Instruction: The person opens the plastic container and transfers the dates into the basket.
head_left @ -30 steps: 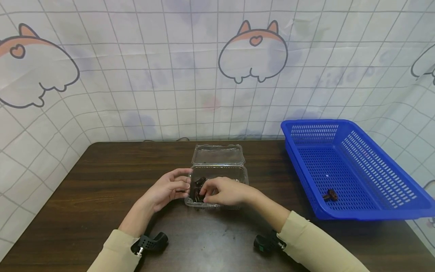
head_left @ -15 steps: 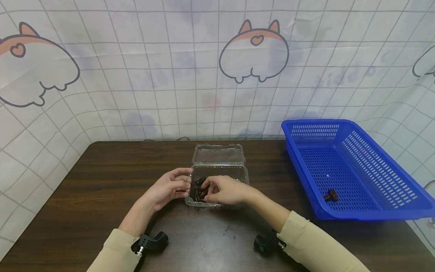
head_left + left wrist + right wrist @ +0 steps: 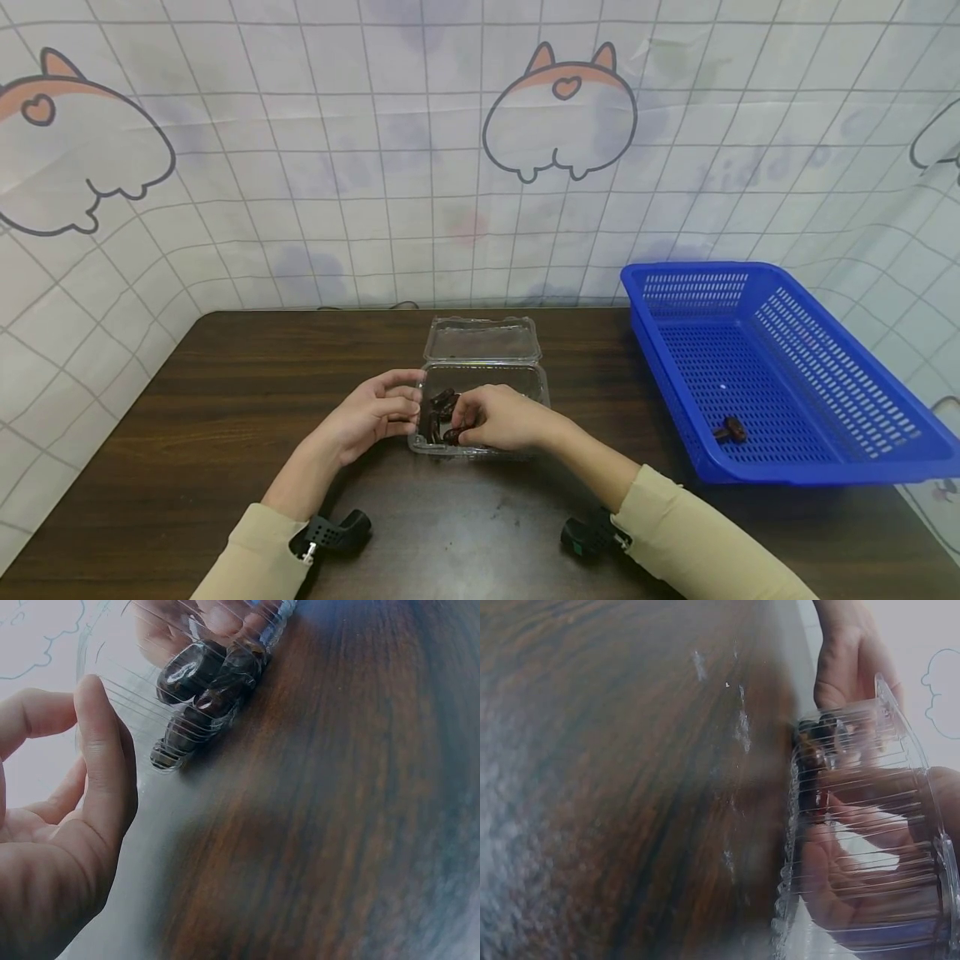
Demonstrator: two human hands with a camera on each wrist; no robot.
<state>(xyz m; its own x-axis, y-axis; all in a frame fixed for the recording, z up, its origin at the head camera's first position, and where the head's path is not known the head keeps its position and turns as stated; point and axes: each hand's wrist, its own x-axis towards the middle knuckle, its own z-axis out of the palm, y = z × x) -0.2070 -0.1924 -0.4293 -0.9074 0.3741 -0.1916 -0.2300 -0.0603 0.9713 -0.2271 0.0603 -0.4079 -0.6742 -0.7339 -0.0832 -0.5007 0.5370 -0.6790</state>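
Note:
A clear plastic clamshell box (image 3: 517,379) lies on the table with its lid (image 3: 483,342) folded back. Several glossy dark brown dates (image 3: 442,403) are gathered in its left part; the left wrist view shows such dates (image 3: 191,671) through the ribbed wall. Reaching inside the box, my right hand (image 3: 504,419) pinches one date (image 3: 453,436) between thumb and fingers, partly hidden by the hand. Beside the left wall, my left hand (image 3: 378,410) has its fingertips against the box, fingers loosely bent.
A blue slotted plastic basket (image 3: 750,358) stands at the right of the dark wooden table (image 3: 300,350). Within it, near the front left, lie a couple of brown pieces (image 3: 733,430). A white grid-patterned sheet (image 3: 375,167) hangs behind and along the sides.
My right hand has shifted slightly right and up inside the box, and more of the dates show to its left. My left hand stays at the box's left wall.

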